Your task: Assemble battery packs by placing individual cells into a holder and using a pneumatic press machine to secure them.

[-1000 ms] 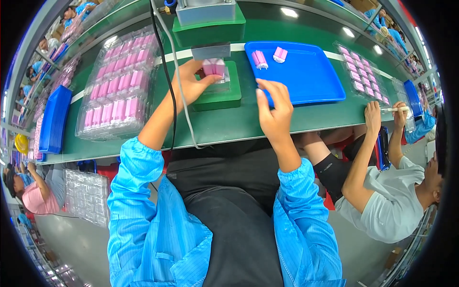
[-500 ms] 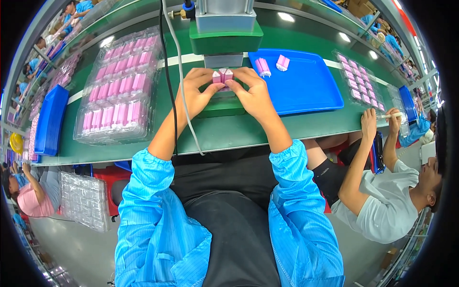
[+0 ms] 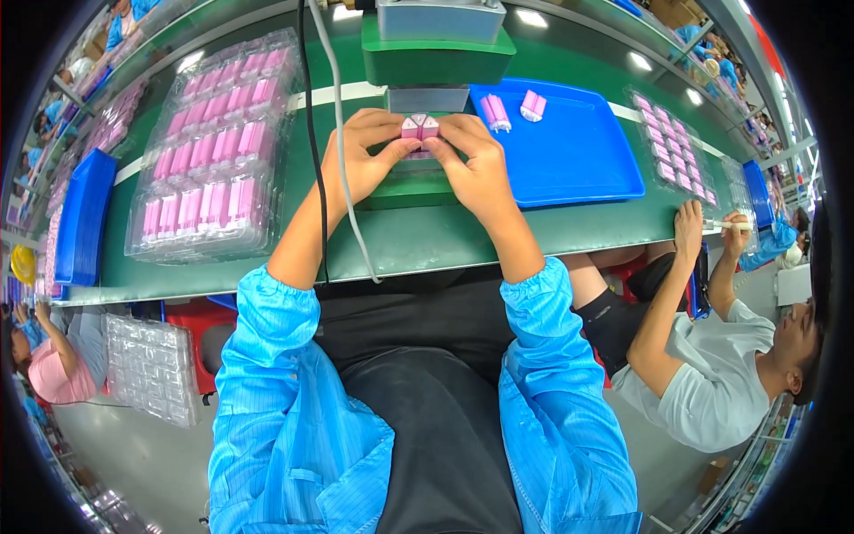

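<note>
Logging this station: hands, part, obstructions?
Left hand, right hand: both pinching. Pink battery pack in their grip, at green press. Grey cable, black cable hang across left forearm.

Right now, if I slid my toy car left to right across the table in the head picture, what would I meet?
Far-left blue tray → clear trays of pink pieces → left hand → pink block → right hand → wide blue tray → rows of small pink pieces.

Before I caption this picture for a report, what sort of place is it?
Likely a factory assembly line: a long green bench, clear trays packed with pink parts, and a co-worker seated alongside.
</note>
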Action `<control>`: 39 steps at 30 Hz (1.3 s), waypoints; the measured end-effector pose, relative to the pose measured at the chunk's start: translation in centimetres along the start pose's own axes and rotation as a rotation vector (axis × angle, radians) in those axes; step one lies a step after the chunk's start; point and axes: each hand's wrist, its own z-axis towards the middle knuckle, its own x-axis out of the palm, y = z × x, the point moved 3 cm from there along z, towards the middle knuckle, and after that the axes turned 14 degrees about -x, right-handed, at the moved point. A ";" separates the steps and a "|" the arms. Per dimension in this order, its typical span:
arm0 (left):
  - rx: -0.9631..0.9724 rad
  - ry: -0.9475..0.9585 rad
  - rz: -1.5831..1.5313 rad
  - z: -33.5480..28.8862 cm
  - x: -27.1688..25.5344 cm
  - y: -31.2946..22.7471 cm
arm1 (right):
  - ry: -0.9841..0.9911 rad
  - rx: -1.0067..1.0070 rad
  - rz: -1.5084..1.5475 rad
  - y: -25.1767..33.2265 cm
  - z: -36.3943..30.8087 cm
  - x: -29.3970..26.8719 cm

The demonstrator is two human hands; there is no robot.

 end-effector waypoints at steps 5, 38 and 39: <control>0.001 0.028 -0.020 -0.2 0.0 -0.2 | -0.023 0.013 0.003 0.0 -0.2 0.1; -0.215 0.075 -0.221 -0.9 0.5 0.3 | -0.012 0.121 0.127 -0.9 -1.1 0.5; -0.212 0.077 -0.219 -0.7 0.6 0.3 | -0.016 0.120 0.126 -0.8 -0.9 0.4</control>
